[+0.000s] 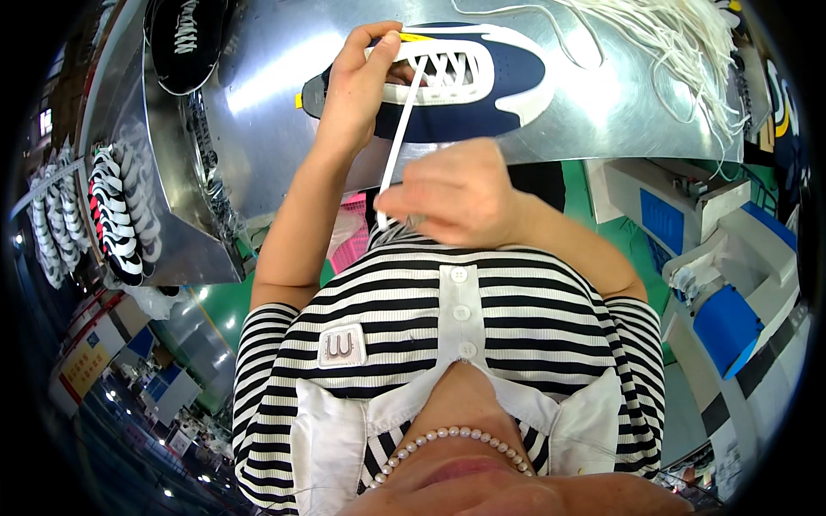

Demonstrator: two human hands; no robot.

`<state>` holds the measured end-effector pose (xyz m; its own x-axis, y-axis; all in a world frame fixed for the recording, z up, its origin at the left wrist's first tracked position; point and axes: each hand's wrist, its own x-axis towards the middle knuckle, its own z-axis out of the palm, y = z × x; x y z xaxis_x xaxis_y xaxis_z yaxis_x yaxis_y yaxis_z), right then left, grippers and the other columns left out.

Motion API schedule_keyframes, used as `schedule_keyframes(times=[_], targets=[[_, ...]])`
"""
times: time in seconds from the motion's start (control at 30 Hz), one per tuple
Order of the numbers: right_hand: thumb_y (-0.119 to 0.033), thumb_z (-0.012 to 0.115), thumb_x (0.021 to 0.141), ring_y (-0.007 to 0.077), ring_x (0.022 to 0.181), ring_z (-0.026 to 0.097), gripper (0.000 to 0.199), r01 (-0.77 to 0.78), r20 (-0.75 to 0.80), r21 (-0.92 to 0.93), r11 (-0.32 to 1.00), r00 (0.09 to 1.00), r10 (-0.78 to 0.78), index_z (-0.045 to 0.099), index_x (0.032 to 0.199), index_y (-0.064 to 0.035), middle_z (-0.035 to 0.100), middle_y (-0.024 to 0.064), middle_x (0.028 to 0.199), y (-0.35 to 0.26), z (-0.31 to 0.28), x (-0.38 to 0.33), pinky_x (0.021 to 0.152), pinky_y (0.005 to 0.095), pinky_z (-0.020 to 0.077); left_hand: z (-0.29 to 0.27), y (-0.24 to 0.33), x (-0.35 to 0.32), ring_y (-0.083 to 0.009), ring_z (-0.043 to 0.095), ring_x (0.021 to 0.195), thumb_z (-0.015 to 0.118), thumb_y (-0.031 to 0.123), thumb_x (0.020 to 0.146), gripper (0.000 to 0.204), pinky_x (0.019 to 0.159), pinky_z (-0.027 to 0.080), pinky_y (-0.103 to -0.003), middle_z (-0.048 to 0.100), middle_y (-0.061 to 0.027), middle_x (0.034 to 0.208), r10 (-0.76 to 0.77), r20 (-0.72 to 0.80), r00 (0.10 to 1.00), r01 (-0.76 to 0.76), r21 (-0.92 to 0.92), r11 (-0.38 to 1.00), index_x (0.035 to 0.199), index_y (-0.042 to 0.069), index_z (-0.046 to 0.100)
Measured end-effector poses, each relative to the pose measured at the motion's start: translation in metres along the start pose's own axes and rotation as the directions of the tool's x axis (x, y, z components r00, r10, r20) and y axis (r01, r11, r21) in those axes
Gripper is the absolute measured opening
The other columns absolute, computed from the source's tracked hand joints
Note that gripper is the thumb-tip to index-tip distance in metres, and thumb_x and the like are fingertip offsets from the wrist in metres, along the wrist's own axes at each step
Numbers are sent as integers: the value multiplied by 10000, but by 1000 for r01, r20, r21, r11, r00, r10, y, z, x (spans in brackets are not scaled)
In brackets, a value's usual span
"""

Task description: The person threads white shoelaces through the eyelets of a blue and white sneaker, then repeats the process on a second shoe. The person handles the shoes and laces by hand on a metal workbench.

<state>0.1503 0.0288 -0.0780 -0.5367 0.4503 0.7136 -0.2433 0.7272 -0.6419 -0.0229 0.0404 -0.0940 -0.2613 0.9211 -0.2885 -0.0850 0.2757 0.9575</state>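
A navy and white sneaker lies on its side on a shiny metal table. My left hand grips the sneaker at its opening, with the fingertips pinched by the top eyelets. A flat white lace runs taut from those eyelets down to my right hand, which is closed on its lower end, nearer my chest. The lace criss-crosses the sneaker's white eyelet panel.
A bundle of loose white laces lies on the table's far right. A black shoe sits at the far left. Black and white shoes hang in rows at the left. Blue and white machines stand at the right; a pink basket sits below the table.
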Motion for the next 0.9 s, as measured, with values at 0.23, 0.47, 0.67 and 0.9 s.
schedule_keyframes(times=[0.23,0.47,0.67,0.9], targets=[[-8,728,817,119,599,597,160,-487,-93,34,873,868,488,712,972,-44,666,62,776,47,4,-28,483,240,444,5,10,-1,-208,674,937,572,250,1004,371,822,521,-313,680,-161,1044,11,100,995,-33,220,975,1294,35,488],[-93,743,860,52,569,485,161,-703,-88,193,684,682,726,735,1016,-53,636,-11,720,19,-20,-50,523,211,392,-7,10,-47,-166,670,888,685,74,897,389,820,508,-279,711,-117,977,235,220,947,-321,584,745,1252,37,529],[-193,761,858,23,537,485,207,-889,-93,157,431,421,902,727,944,-8,620,-40,669,26,-24,-45,471,192,384,3,0,-49,-295,631,664,686,104,873,185,625,485,-374,673,-130,841,385,186,904,-406,659,633,1041,52,628],[-194,758,858,13,479,436,162,-801,-86,458,385,392,916,704,875,-42,555,-44,612,26,-5,-26,360,195,315,-5,0,-47,-219,670,793,665,139,919,205,740,507,-300,705,-106,920,336,222,915,-391,693,606,1098,39,651]])
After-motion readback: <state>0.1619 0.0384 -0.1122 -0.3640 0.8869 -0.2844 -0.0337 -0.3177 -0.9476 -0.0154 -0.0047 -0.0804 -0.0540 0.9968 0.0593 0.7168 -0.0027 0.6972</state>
